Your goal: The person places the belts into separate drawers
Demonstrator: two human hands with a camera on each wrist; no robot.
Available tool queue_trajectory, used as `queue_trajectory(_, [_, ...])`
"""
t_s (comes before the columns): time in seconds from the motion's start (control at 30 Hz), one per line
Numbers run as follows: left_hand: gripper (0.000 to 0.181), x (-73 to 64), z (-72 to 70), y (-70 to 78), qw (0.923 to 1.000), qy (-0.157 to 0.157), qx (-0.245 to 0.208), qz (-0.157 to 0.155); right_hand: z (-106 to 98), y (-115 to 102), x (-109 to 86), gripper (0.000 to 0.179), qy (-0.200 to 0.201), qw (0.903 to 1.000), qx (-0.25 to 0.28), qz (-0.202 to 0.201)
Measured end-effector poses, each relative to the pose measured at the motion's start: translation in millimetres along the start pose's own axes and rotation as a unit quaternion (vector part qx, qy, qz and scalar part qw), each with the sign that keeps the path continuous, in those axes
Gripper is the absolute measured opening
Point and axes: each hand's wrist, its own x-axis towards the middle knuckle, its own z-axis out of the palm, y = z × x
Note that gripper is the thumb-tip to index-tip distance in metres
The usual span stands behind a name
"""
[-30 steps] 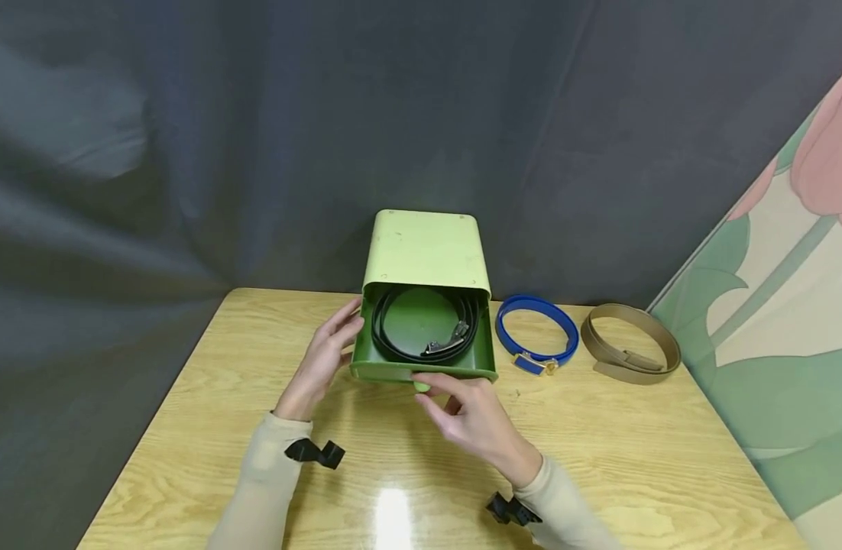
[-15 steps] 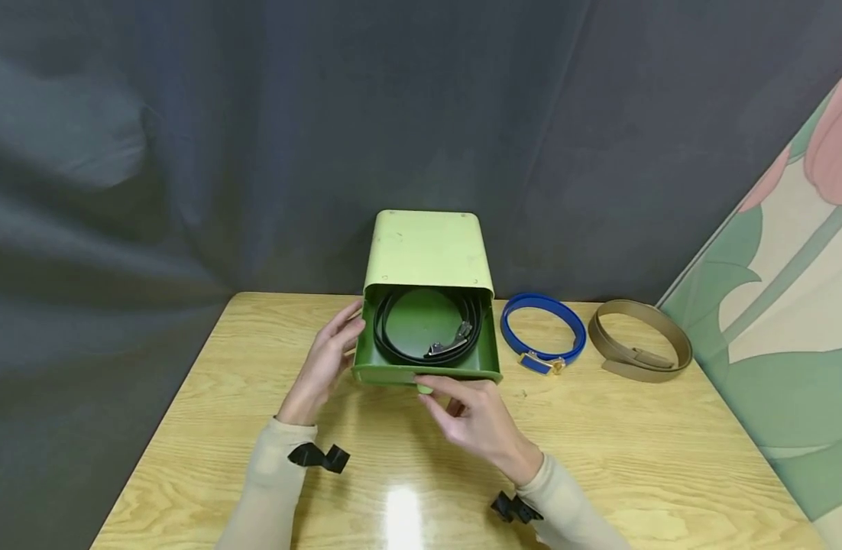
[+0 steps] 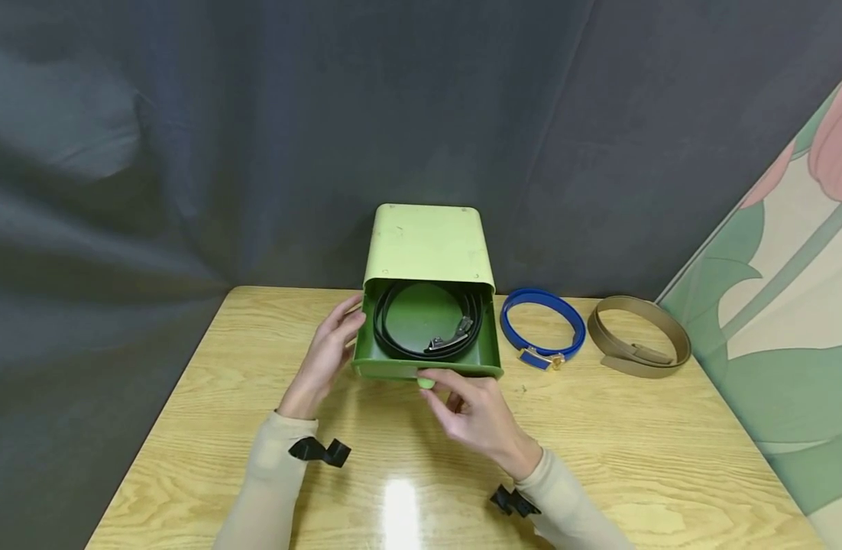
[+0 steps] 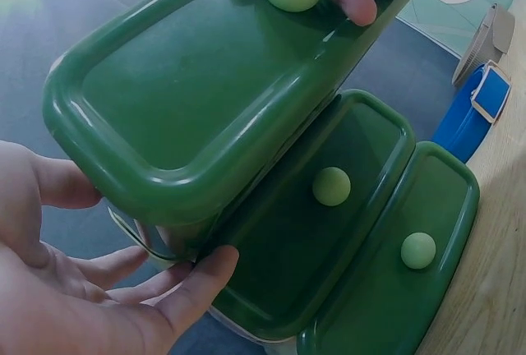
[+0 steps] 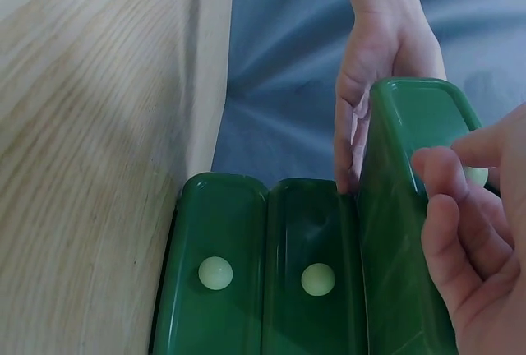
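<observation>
A pale green cabinet [image 3: 428, 243] has its dark green top drawer [image 3: 388, 371] pulled out. Inside that drawer lies a coiled black belt [image 3: 380, 328] with a silver buckle [image 3: 451, 338]. My right hand [image 3: 479, 418] pinches the round light green knob [image 3: 426, 383] on the drawer front. On the cabinet's left side, my left hand [image 3: 322, 357] rests with its fingers extended, the fingertips near the junction of drawer and casing. The left wrist view shows the left fingers [image 4: 201, 277] under the pulled-out drawer, by the middle drawer [image 4: 279, 248].
Right of the cabinet, a coiled blue belt [image 3: 574, 321] with a gold-edged buckle lies on the wooden table [image 3: 600, 458]. Beyond it is a coiled tan belt [image 3: 677, 332]. The bottom drawer [image 4: 403, 297] stays pushed in. A dark curtain [image 3: 421, 99] hangs behind the table.
The head view has shifted slightly. Both hands, the pulled-out drawer and the belts keep nearly the same positions relative to one another.
</observation>
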Motion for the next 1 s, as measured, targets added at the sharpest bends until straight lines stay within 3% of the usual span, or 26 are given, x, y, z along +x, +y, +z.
queue_trajectory(0.67, [0.058, -2.1, -0.4, -2.2, 0.9999, 0.001, 0.014, 0.005, -1.1, -0.5, -0.7, 0.034, 0.006, 0.9999, -0.004, 0.009])
queue_trajectory(1.0, [0.057, -1.9, 0.8, -0.3, 0.9998, 0.007, 0.017, 0.004, -0.5, 1.8, 1.8, 0.02, 0.03, 0.9993, -0.022, 0.0])
